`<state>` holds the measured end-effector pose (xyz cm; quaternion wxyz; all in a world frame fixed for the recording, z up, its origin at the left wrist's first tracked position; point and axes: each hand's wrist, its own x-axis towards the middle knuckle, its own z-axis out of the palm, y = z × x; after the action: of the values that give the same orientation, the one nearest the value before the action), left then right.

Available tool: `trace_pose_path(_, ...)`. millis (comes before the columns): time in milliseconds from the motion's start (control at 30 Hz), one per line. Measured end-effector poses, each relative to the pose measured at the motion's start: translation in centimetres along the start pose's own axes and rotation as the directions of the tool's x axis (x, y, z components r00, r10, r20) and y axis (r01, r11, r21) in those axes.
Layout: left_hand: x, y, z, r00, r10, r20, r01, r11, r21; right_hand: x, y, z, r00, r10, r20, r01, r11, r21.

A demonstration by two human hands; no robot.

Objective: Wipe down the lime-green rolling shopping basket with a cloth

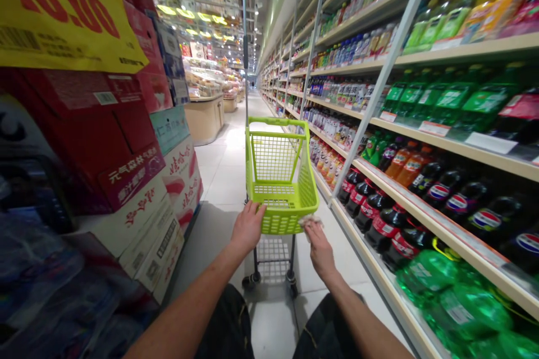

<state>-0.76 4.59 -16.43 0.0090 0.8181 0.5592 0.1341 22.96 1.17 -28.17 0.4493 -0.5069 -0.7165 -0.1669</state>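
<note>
A lime-green shopping cart (pixel 280 220) stands in the aisle in front of my knees, and its basket holds nothing that I can see. My left hand (pixel 249 224) rests on the near left corner of the basket rim, fingers laid over the edge. At the near right corner, my right hand (pixel 319 247) is closed on a crumpled pale cloth (pixel 310 221), which touches the basket's outside. Part of the cloth is hidden under my fingers. Below the basket are a lower wire rack and dark wheels (pixel 290 277).
Shelves of drink bottles (pixel 450 95) line the right side, with large green bottles (pixel 458 297) at the bottom. Stacked cartons (pixel 138 224) and a yellow price sign (pixel 71 17) crowd the left. The tiled aisle (pixel 223 162) runs ahead past a round-cornered display counter (pixel 206 118).
</note>
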Motion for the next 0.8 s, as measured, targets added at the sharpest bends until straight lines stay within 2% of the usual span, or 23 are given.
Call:
trace_pose_path(67, -0.1, 0.0, -0.1, 1.000, 0.004, 0.007, -0.004, 1.000, -0.010, -1.0, -0.4, 0.5, 0.999, -0.025, 0.039, 0.024, 0.999, 0.026)
trace_pose_path(133, -0.2, -0.1, -0.1, 1.000, 0.009, 0.011, -0.009, 1.000, -0.020, -0.8, -1.3, 0.3, 0.999, -0.021, 0.032, 0.019, 0.998, 0.062)
trace_pose_path(267, -0.3, -0.1, 0.1, 1.000, 0.003, -0.014, -0.004, 0.999, -0.041, 2.0, -3.7, -0.5, 0.999, 0.015, -0.053, -0.010, 0.996, 0.092)
trace_pose_path(333, -0.3, -0.1, 0.3, 1.000, -0.009, -0.022, 0.008, 0.999, -0.053, 3.0, -4.4, -0.4, 0.999, -0.021, -0.045, 0.026, 0.995, 0.092)
trace_pose_path(400, -0.2, -0.5, 0.4, 0.999, 0.004, -0.032, -0.006, 0.997, -0.080, 3.2, -4.3, -0.4, 0.997, -0.075, -0.005, 0.076, 0.992, 0.097)
trace_pose_path(467, -0.1, -1.1, 0.5, 0.998, 0.037, -0.059, -0.044, 0.990, -0.131, 3.4, -3.5, -0.8, 0.998, -0.070, -0.001, 0.070, 0.993, 0.091)
trace_pose_path(533, 0.0, -1.8, 0.6, 0.994, 0.038, -0.101, -0.056, 0.982, -0.182, 4.1, -2.3, -1.4, 0.998, 0.016, -0.053, -0.013, 0.998, 0.058)
trace_pose_path(600, 0.0, -2.5, 0.6, 0.993, -0.015, -0.121, -0.010, 0.980, -0.199, 5.3, -1.6, -1.3, 0.993, 0.088, -0.082, -0.086, 0.996, 0.029)
trace_pose_path(667, -0.1, -2.7, 0.6, 0.994, -0.065, -0.090, 0.048, 0.982, -0.185, 6.4, -2.4, 0.0, 0.994, 0.098, -0.040, -0.097, 0.995, 0.025)
trace_pose_path(800, -0.3, -2.5, 0.3, 0.997, -0.078, 0.021, 0.080, 0.989, -0.124, 7.5, -6.9, 4.4, 0.995, -0.024, 0.099, 0.018, 0.998, 0.067)
